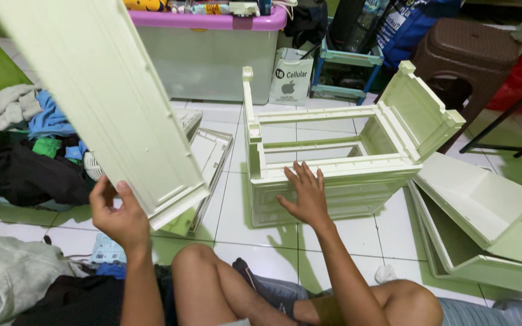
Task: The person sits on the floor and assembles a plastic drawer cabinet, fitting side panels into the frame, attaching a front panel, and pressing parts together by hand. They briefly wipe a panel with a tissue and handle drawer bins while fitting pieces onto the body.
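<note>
My left hand (119, 216) grips the lower corner of a long pale green plastic panel (101, 99), which slants up to the top left of the head view. My right hand (305, 194) lies flat with fingers spread on the near top edge of a pale green plastic cabinet frame (339, 175). The frame stands on the white tiled floor, open on top, with one side panel (421, 111) tilted outward at the right.
Two pale green drawer boxes (484, 223) lie at the right. More flat panels (209, 154) rest on the floor behind the held panel. Piled clothes (25, 157) lie at left; a clear bin with a pink lid (209, 51) and a brown stool (466, 57) stand behind. My bare knees are below.
</note>
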